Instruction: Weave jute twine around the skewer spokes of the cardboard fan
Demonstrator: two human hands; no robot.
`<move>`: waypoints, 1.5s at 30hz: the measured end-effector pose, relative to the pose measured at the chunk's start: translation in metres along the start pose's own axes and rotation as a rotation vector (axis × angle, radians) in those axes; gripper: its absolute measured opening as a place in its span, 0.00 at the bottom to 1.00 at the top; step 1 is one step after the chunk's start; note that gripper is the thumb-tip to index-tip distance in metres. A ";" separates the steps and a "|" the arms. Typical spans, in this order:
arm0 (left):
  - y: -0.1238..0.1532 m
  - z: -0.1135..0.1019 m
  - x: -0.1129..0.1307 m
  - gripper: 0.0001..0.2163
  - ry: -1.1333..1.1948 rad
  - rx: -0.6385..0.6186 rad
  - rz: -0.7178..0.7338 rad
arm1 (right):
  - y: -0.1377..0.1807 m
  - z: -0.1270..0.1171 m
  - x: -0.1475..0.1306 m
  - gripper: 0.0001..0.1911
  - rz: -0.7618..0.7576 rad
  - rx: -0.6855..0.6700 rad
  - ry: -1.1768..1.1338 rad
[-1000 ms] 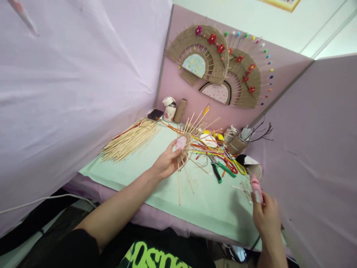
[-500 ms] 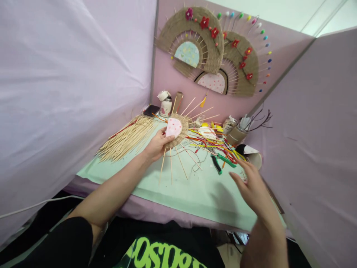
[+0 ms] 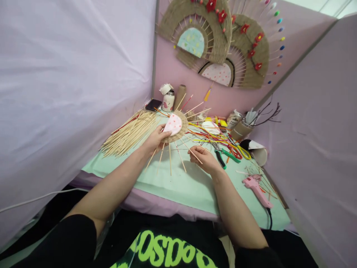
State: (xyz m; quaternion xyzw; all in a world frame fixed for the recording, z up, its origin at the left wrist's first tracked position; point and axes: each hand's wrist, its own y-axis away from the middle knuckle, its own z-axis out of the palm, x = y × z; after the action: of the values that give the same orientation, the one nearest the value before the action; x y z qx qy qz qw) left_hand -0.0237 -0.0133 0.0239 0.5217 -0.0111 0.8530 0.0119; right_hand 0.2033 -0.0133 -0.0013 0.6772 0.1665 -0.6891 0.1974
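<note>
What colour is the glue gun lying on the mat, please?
The glue gun is pink; head view shows it best.

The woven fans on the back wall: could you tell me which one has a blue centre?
The left fan; the right fan has a pink dotted centre instead.

The fan [image 3: 175,126] is a pink dotted half-disc ringed with woven jute, with thin wooden sticks [image 3: 170,163] raying out. The left hand [image 3: 153,140] grips it, tilted above the table [image 3: 195,190]; the right hand [image 3: 205,160] pinches one stick [image 3: 192,152].
</note>
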 end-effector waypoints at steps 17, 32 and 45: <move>0.002 -0.001 -0.004 0.24 -0.064 -0.013 0.017 | -0.005 0.016 -0.005 0.15 -0.004 0.036 -0.310; 0.002 -0.002 -0.001 0.23 -0.129 0.087 0.013 | -0.001 0.007 -0.007 0.15 0.112 -0.041 -0.469; -0.003 -0.012 0.008 0.16 -0.081 0.300 -0.018 | 0.010 -0.011 -0.013 0.21 -0.028 0.205 -0.191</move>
State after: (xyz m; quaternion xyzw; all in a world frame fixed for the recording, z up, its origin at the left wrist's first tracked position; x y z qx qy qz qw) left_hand -0.0378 -0.0097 0.0252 0.5517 0.1205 0.8232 -0.0591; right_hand 0.2176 -0.0155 0.0117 0.6228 0.0851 -0.7664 0.1324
